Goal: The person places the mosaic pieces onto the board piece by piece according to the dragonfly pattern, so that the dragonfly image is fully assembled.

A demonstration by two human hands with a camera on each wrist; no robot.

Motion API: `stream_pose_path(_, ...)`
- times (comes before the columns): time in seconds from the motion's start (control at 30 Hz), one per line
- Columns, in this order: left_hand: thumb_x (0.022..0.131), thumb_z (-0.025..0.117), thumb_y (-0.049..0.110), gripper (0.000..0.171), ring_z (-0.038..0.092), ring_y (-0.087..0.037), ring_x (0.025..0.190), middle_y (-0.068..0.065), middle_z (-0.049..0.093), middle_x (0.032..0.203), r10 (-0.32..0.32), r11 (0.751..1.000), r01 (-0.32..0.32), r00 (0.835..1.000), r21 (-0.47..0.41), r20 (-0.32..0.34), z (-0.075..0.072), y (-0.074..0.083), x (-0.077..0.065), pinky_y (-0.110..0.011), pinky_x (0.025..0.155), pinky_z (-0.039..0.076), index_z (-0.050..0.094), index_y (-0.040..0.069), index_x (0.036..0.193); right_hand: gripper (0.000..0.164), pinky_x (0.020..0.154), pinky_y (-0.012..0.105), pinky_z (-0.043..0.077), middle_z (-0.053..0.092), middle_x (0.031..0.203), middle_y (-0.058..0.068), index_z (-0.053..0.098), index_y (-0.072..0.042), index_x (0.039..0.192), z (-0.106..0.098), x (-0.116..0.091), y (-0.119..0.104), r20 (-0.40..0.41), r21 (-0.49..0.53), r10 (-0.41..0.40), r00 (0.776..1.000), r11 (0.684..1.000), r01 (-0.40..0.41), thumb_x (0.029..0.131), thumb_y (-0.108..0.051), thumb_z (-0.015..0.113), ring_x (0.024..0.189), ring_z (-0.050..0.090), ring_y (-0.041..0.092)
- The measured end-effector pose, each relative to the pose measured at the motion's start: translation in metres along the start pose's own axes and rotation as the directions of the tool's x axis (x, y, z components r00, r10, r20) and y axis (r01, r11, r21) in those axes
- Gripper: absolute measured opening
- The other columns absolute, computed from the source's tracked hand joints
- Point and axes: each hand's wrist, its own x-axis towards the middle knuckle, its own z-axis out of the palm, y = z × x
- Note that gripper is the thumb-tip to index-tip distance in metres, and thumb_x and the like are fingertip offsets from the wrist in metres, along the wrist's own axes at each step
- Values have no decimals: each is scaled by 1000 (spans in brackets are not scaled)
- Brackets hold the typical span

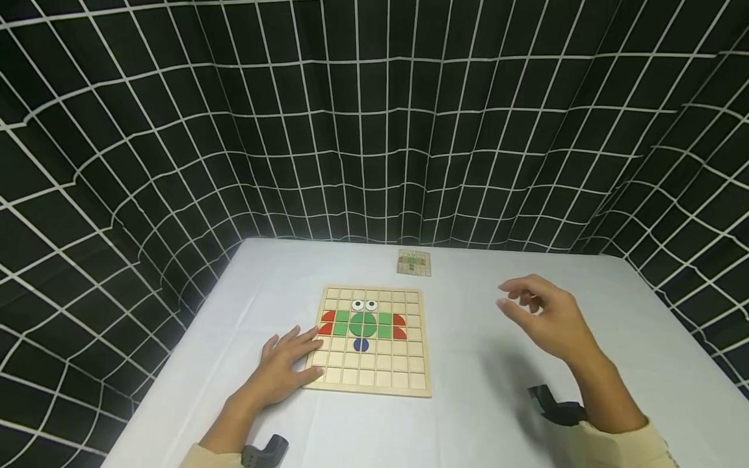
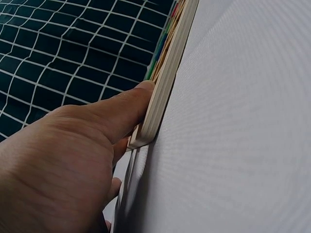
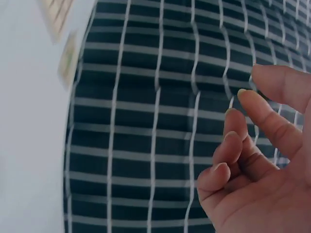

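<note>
A square wooden grid board (image 1: 398, 380) lies on the table with coloured pieces in its squares. Two white eye pieces (image 1: 357, 305) sit above a green circle (image 1: 363, 325) made of quarter pieces. Green squares (image 1: 384, 325) flank it, with red curved pieces (image 1: 399, 320) at both outer ends and a small blue circle (image 1: 361, 345) below. My left hand (image 1: 283, 370) rests at the board's left edge, fingers spread; the left wrist view shows the thumb (image 2: 129, 104) on the rim near a corner. Above the table to the right, my right hand (image 1: 550, 318) hovers with loosely bent fingers, holding nothing.
Behind the board lies a small pattern card (image 1: 414, 262) printed with a similar figure. White cloth covers the table (image 1: 456, 429). A black curtain with white grid lines (image 1: 374, 130) surrounds the back and sides. Each wrist wears a dark camera (image 1: 266, 452).
</note>
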Motion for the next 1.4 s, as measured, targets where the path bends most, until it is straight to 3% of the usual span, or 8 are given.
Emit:
stream_pose_path(0.27,82,74,43,56,23,-32,141,1,42,148,6,1000,-6,1000,4,-1,-1,3,1,-58,110,1,62,15,130,34,65,12,39,59,89,5,63,-4,120,-28,-28,50,-40,-73,157,987,984,-160,87,-10,71,79,49,6)
stream_pose_path(0.57,82,74,43,56,23,-32,141,1,43,147,-1,1000,1,1000,3,-9,0,3,1,-57,110,2,63,15,129,33,53,18,43,61,93,10,63,0,118,-31,-56,105,-23,-125,368,929,921,-368,91,-19,69,75,50,4)
stream_pose_path(0.77,82,73,45,57,23,-30,142,2,42,148,-17,1000,17,1000,7,1,1,3,1,-56,111,2,62,17,130,32,55,25,42,64,91,13,63,2,115,-26,-73,132,50,-205,449,892,879,-430,91,-19,68,79,55,18)
stream_pose_path(0.93,82,73,45,57,21,-29,142,3,41,149,-20,1000,20,1000,6,17,-2,3,1,-56,111,0,62,17,130,28,55,31,44,62,88,12,63,3,112,-18,-84,142,84,-264,488,869,852,-453,86,-6,68,76,57,28)
stream_pose_path(1.03,82,73,44,57,21,-30,142,2,41,149,-7,1000,7,1000,8,16,-3,4,2,-57,111,0,62,16,130,27,59,40,47,61,90,17,63,3,111,-15,-89,146,80,-294,484,871,847,-444,84,2,63,78,56,33)
stream_pose_path(1.2,82,73,46,58,21,-30,142,1,40,149,-14,1000,14,1000,23,14,-4,5,4,-57,111,0,62,16,131,30,73,60,47,62,103,27,67,0,109,-10,-92,146,77,-293,437,896,869,-399,83,9,56,95,56,51)
stream_pose_path(1.3,82,72,47,58,21,-30,142,2,40,149,-27,999,26,999,22,20,-3,5,3,-57,111,0,62,17,131,29,72,58,49,64,104,27,69,-2,109,-8,-93,144,60,-287,425,903,874,-392,85,9,56,95,58,50)
stream_pose_path(1.4,82,72,48,59,21,-29,142,3,40,149,-30,999,29,999,17,21,-2,4,2,-56,111,0,62,17,131,25,67,52,49,64,98,23,67,-1,110,-8,-93,141,32,-290,448,893,860,-421,88,3,58,88,59,44)
